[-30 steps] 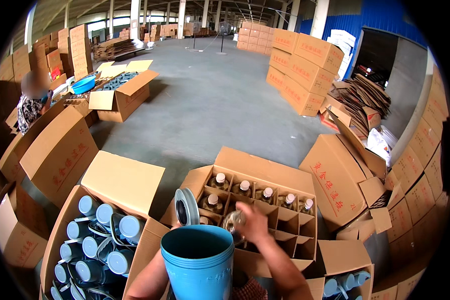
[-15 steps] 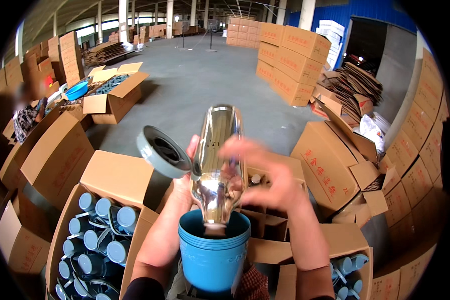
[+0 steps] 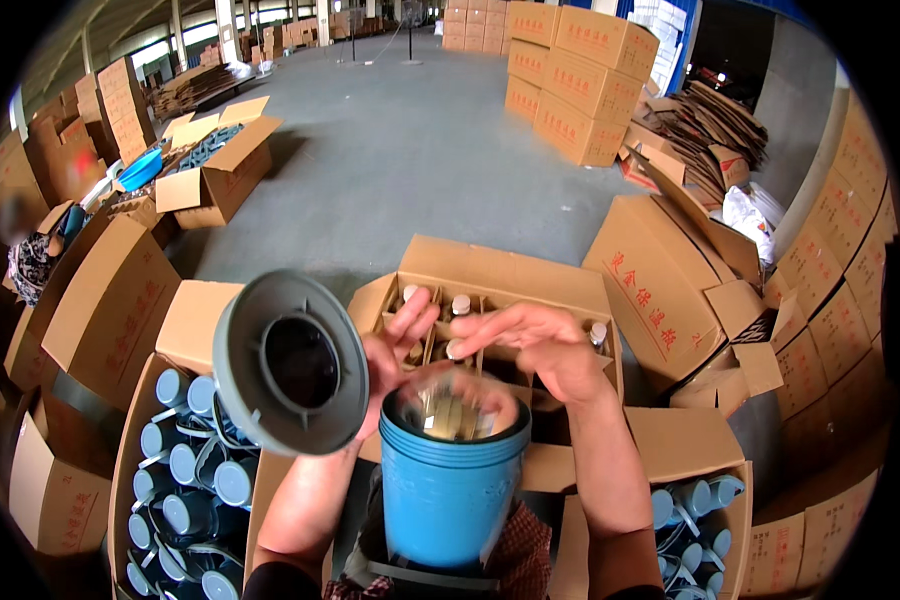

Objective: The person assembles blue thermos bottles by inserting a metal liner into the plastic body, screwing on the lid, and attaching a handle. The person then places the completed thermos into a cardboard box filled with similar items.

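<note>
My left hand [image 3: 382, 375] holds a large grey round bottle part [image 3: 290, 428] with a dark middle, tilted toward me to the left of a blue bottle casing [image 3: 452, 500]. The casing stands upright in front of my body. Inside it sits a shiny silver flask liner [image 3: 454, 414], only its rounded end showing in the mouth. My right hand [image 3: 560, 355] hovers over the casing's far right side, fingers stretched forward and holding nothing. The left fingers also reach out above the rim, while the grip on the grey part is partly hidden behind it.
Beyond the casing stands an open carton [image 3: 510, 275] with dividers and several capped bottle necks. Blue casings fill open cartons at left [image 3: 270, 500] and lower right [image 3: 670, 435]. Stacked cartons [image 3: 590, 90] stand farther back. Another person [image 3: 35, 260] is at the far left.
The silver liner has gone down from above into the blue casing. My right hand has come off it. The grey part has moved down and left, closer to me, and my view has tilted downward.
</note>
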{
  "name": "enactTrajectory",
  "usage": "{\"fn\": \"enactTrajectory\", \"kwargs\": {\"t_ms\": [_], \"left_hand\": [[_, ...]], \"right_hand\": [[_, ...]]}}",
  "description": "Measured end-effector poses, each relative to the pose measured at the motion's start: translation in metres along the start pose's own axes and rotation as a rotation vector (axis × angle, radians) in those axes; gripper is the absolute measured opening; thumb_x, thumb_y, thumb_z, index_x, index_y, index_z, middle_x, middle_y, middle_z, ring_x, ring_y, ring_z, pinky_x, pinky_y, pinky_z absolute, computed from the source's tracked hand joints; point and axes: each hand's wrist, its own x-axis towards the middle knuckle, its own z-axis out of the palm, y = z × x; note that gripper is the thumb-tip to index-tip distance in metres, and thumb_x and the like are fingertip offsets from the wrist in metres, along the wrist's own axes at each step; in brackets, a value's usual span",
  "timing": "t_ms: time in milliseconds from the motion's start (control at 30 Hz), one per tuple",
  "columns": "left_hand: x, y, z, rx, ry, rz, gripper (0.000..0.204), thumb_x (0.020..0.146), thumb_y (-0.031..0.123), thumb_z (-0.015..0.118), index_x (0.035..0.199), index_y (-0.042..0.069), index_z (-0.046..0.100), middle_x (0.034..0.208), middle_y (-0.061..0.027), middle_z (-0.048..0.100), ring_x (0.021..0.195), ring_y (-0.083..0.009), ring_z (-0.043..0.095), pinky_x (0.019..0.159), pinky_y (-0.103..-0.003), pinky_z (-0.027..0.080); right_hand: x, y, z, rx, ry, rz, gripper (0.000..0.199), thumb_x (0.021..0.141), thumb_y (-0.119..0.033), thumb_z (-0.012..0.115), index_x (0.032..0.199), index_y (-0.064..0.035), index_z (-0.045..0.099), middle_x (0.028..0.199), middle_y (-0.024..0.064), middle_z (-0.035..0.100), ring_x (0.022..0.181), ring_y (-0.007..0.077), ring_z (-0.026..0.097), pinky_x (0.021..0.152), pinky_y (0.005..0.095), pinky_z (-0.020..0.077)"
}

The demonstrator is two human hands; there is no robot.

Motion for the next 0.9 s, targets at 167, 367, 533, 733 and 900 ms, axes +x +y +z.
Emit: {"fn": "enactTrajectory", "kwargs": {"t_ms": [167, 367, 533, 733, 900], "left_hand": [[-0.005, 0.016, -0.02, -0.108, 0.529, -0.147, 0.05, 0.093, 0.039, 0.047, 0.124, 0.001, 0.053, 0.132, -0.0192, 0.05, 0.123, -0.0363, 0.047, 0.097, -0.055, 0.044], [-0.013, 0.032, -0.013, 0.478, 0.795, 0.435, 0.027, 0.087, 0.012, 0.058, 0.111, 0.0, 0.055, 0.105, -0.0099, 0.061, 0.096, -0.0219, 0.061, 0.091, -0.037, 0.048], [-0.024, 0.021, 0.017, 0.972, 0.309, 0.496, 0.078, 0.063, 0.06, 0.075, 0.107, -0.003, 0.062, 0.093, -0.0097, 0.061, 0.084, -0.0173, 0.059, 0.074, -0.028, 0.046], [-0.007, 0.035, 0.04, 0.973, -0.195, 0.204, 0.054, 0.071, 0.047, 0.072, 0.091, -0.004, 0.072, 0.076, -0.0096, 0.059, 0.07, -0.0184, 0.056, 0.061, -0.028, 0.044], [-0.003, 0.038, 0.044, 1.114, -0.416, 0.479, 0.044, 0.073, 0.042, 0.072, 0.082, -0.001, 0.072, 0.073, -0.0066, 0.058, 0.062, -0.0203, 0.055, 0.054, -0.031, 0.042]], "right_hand": [[0.003, 0.003, 0.017, -0.416, -0.208, 0.2, 0.041, 0.062, -0.002, 0.069, 0.102, -0.0004, 0.069, 0.109, 0.0117, 0.067, 0.1, 0.0217, 0.062, 0.089, 0.0338, 0.0468], [0.003, -0.009, 0.028, -0.49, -0.141, 0.212, 0.031, 0.065, 0.001, 0.07, 0.096, 0.0003, 0.071, 0.089, 0.0089, 0.068, 0.076, 0.0129, 0.063, 0.065, 0.0257, 0.0488], [-0.017, 0.04, 0.013, -0.016, 0.432, -0.167, 0.046, 0.088, -0.03, 0.059, 0.12, 0.0018, 0.054, 0.113, 0.0192, 0.062, 0.102, 0.0253, 0.06, 0.09, 0.0363, 0.046], [-0.024, 0.061, 0.055, 0.261, 0.43, -0.334, 0.053, 0.082, -0.051, 0.062, 0.094, -0.0003, 0.053, 0.103, 0.0193, 0.058, 0.099, 0.0305, 0.057, 0.097, 0.042, 0.0395], [-0.031, 0.062, 0.061, 0.018, 0.485, -0.512, 0.049, 0.083, -0.051, 0.062, 0.075, -0.0033, 0.054, 0.08, 0.0101, 0.053, 0.083, 0.0257, 0.056, 0.082, 0.0424, 0.0457]]}}
